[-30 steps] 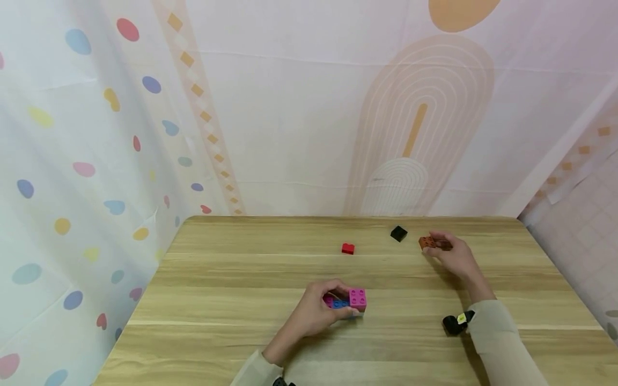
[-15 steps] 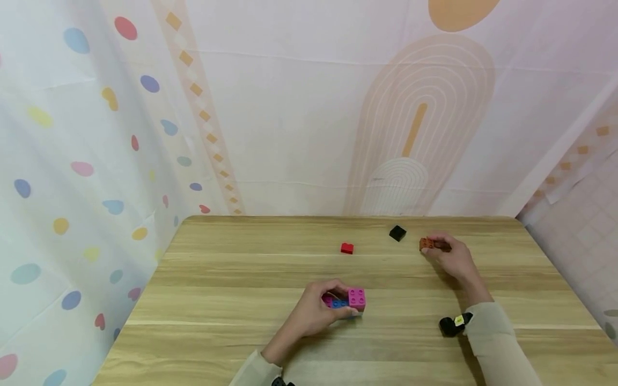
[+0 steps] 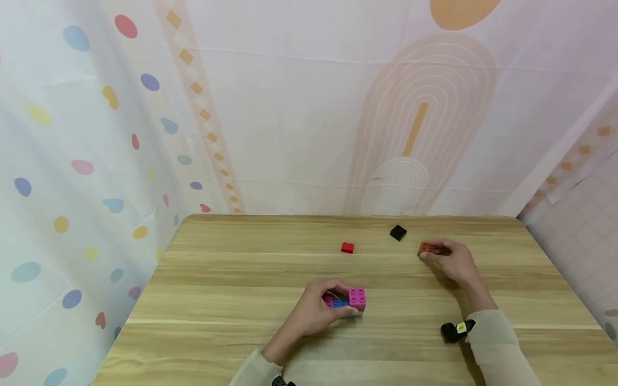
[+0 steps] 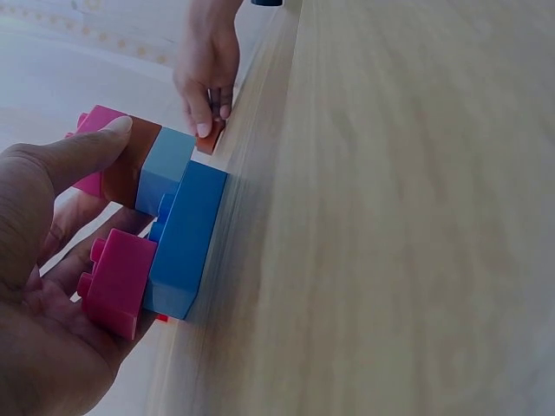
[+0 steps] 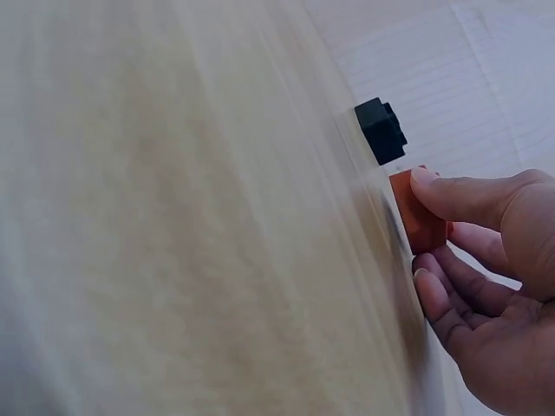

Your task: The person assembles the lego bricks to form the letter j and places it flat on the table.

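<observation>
My left hand [image 3: 316, 311] grips a joined toy-brick build at the middle of the table. In the left wrist view, a long blue brick [image 4: 192, 243] forms its base. On one end stands a stack of a light-blue brick [image 4: 166, 172], a brown brick [image 4: 132, 165] and a pink brick [image 4: 97, 119], with my thumb across the upper part. Another pink brick [image 4: 121, 282] sits on the other end. Farther back on the right, my right hand [image 3: 454, 261] pinches an orange-brown brick [image 5: 416, 217] by its sides, low at the tabletop.
A black brick [image 3: 398, 232] lies just left of the right hand, near the table's back edge. Farther left is a small red brick [image 3: 347, 248]. The wooden table [image 3: 232, 268] ends at a patterned curtain [image 3: 289, 134] behind.
The right hand has come slightly nearer with the orange-brown brick, which now sits a bit turned between its fingers. My left hand and its build have stayed in place.
</observation>
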`<state>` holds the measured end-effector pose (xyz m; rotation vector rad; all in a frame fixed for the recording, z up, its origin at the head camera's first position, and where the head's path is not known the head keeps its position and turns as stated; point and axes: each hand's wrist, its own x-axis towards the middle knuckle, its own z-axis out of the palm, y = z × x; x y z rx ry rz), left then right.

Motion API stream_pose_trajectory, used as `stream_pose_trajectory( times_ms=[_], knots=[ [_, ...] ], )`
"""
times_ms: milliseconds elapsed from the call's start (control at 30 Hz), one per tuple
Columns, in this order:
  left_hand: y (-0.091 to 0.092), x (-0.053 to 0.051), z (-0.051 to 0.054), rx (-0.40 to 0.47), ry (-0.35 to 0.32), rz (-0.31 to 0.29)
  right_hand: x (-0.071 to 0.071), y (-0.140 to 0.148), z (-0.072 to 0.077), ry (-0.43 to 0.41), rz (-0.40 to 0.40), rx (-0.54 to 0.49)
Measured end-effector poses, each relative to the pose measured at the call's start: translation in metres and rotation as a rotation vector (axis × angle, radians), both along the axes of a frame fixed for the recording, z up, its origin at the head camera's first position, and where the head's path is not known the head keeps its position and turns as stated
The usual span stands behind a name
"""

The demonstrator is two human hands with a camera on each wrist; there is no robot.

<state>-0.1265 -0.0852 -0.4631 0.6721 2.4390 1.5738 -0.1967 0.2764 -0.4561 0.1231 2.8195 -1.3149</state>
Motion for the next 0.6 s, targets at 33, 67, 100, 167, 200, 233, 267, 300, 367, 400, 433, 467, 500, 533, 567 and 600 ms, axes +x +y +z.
stream_pose_trajectory(
  times_ms=[33,67,100,167,200,233,267,300,367,400,433,467,500,533,567,600],
  knots=[
    [-0.001,0.000,0.000,-0.001,-0.002,0.004,0.000,-0.002,0.000,-0.001,0.003,-0.004],
    [-0.002,0.001,0.000,-0.003,-0.002,0.007,0.001,-0.004,0.000,-0.003,0.009,-0.007],
    [-0.002,0.001,0.001,-0.006,-0.001,0.011,0.002,-0.006,0.000,-0.006,0.014,-0.011],
    [-0.004,0.002,0.001,-0.011,0.000,0.015,0.003,-0.009,-0.001,-0.012,0.022,-0.019],
    [-0.004,0.002,0.001,-0.014,0.001,0.015,0.004,-0.011,-0.001,-0.013,0.024,-0.024],
    [-0.004,0.002,0.001,-0.014,0.001,0.014,0.005,-0.012,0.000,-0.013,0.025,-0.026],
    [-0.004,0.002,0.001,-0.014,0.002,0.011,0.006,-0.013,0.000,-0.013,0.026,-0.025],
    [-0.004,0.002,0.002,-0.012,0.001,0.008,0.007,-0.014,0.001,-0.013,0.026,-0.024],
    [-0.003,0.002,0.002,-0.009,0.001,0.006,0.009,-0.015,0.002,-0.014,0.033,-0.019],
    [-0.002,0.001,0.002,-0.007,0.003,0.005,0.011,-0.015,0.003,-0.013,0.037,-0.017],
    [-0.001,0.001,0.002,-0.006,0.004,0.006,0.012,-0.016,0.004,-0.013,0.041,-0.015],
    [-0.001,0.001,0.002,-0.005,0.007,0.006,0.013,-0.017,0.005,-0.013,0.045,-0.016],
    [0.000,0.000,0.002,-0.003,0.008,0.007,0.013,-0.018,0.006,-0.013,0.048,-0.018],
    [0.000,0.000,0.002,-0.003,0.011,0.006,0.014,-0.019,0.007,-0.013,0.052,-0.019],
    [0.001,0.000,0.002,-0.002,0.012,0.005,0.015,-0.021,0.008,-0.013,0.054,-0.021],
    [0.001,0.000,0.002,0.000,0.010,0.004,0.016,-0.022,0.009,-0.012,0.056,-0.023]
  ],
)
